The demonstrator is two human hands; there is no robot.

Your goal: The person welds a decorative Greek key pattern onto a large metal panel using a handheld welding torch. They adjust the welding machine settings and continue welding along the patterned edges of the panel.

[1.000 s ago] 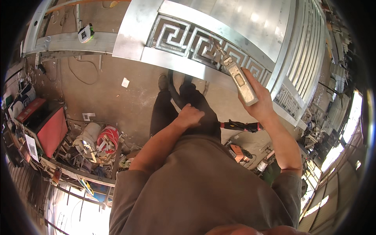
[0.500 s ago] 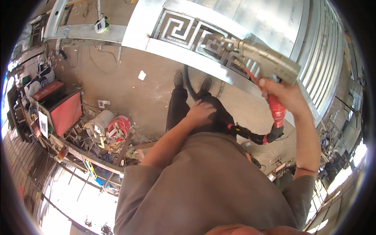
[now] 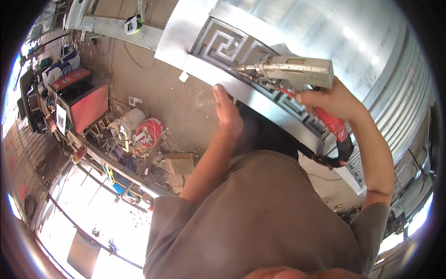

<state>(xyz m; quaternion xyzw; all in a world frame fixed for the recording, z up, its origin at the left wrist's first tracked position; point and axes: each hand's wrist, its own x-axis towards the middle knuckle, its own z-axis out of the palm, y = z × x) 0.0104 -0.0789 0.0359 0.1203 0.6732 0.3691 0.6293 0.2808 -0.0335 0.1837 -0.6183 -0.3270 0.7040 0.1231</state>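
Note:
My right hand (image 3: 332,100) is wrapped around the red-taped handle of a metal welding gun (image 3: 297,69). The gun's narrow nozzle points left, its tip over or close to the lower border of a key-pattern lattice (image 3: 227,42); contact cannot be made out. That lattice is set in a shiny metal panel (image 3: 179,39) in front of me. My left hand (image 3: 226,111) is raised at the panel's near edge, fingers stretched out and holding nothing. Whether it touches the edge is unclear. A black cable (image 3: 325,160) hangs from the gun's handle.
A tape measure (image 3: 133,24) lies on a metal beam at the far left. To the left stand a red box (image 3: 89,111), a red bucket (image 3: 149,131) and a whitish bucket (image 3: 130,122) amid scrap. Ribbed metal (image 3: 399,79) spans the right side.
My left hand has left my thigh and risen to the panel's near edge, fingers stretched. The gun has swung more level, its nozzle coming nearer the lattice's lower border. I stand closer to the panel.

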